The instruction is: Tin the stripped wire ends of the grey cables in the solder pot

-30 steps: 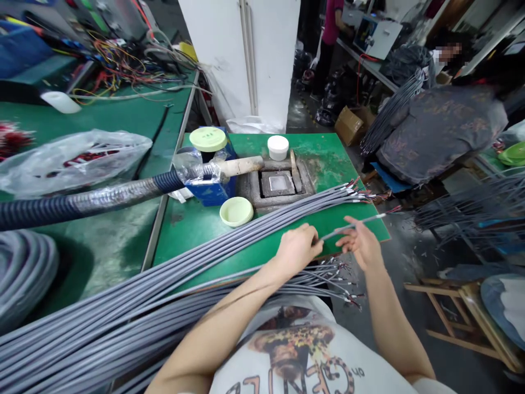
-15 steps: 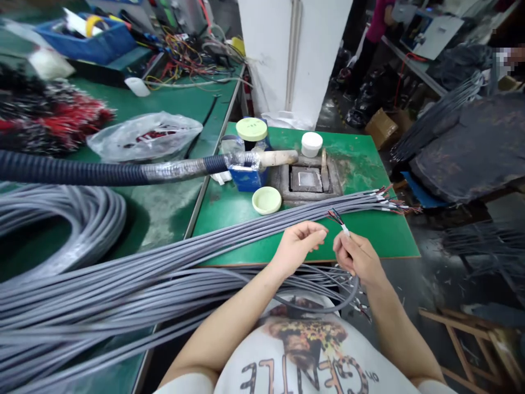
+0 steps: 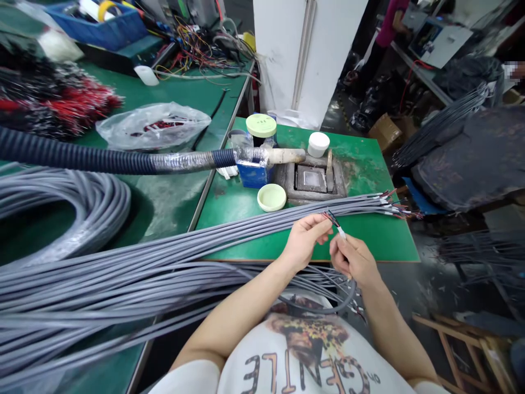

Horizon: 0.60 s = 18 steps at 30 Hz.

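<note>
My right hand (image 3: 353,258) is closed around the end of a grey cable (image 3: 348,302), just below its white sleeve. Thin red and black wires (image 3: 333,218) fan out from that end towards the left. Thumb and forefinger of my left hand (image 3: 308,238) pinch at the tips of these wires. Behind both hands, a bundle of grey cables (image 3: 246,227) crosses the green table, with stripped, coloured wire ends at the right. More grey cables (image 3: 180,295) run below the table edge, close to my body.
A square solder pot (image 3: 314,179) sits on the green table (image 3: 369,164), beside a white tub (image 3: 319,144). A ribbed hose (image 3: 115,158) reaches in from the left, its nozzle over a blue box (image 3: 253,174). A pale green dish (image 3: 271,197) stands nearby. A person (image 3: 388,33) is far back.
My left hand has come right and up to the wires and now pinches their tips. The right hand still holds the cable. The whole view has shifted slightly.
</note>
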Tool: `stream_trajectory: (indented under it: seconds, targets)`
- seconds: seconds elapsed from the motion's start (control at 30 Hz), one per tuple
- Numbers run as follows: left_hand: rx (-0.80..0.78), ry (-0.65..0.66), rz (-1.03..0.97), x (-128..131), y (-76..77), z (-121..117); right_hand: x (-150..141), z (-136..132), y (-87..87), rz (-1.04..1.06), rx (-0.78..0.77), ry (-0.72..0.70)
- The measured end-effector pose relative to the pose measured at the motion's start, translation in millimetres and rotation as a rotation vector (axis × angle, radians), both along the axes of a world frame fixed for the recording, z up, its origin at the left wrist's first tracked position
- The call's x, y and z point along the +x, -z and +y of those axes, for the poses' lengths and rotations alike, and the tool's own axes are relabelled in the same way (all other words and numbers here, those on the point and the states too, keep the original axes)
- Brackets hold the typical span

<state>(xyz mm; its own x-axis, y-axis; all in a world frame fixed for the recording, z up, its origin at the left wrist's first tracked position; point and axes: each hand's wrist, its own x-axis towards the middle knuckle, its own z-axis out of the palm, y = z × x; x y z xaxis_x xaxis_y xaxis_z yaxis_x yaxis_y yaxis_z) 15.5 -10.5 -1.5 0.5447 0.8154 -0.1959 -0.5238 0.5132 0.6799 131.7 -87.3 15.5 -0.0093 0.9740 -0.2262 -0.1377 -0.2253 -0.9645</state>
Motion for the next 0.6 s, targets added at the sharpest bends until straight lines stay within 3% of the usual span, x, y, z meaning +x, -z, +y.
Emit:
stream_trajectory:
  seconds: [0.13,0.33,0.47,0.6]
  targets:
    - [-0.126,0.129,-0.112,5.0,5.1,0.5,-1.0,-1.2,6.1,0.036,0.045,-0.019]
    - [-0.041,-0.172,0.05,2.8,-0.8,-7.9,1.3,-1.3,7.5,0.0,0.001,0.04]
    - [-0.036,-0.16,0.092,1.3,-6.5,-9.9,-0.7,-0.1,11.1,-0.04,0.036,0.029]
    - [0.0,-0.161,0.11,3.8,-2.0,-10.2,-2.5,0.5,13.5,-0.114,0.052,0.029]
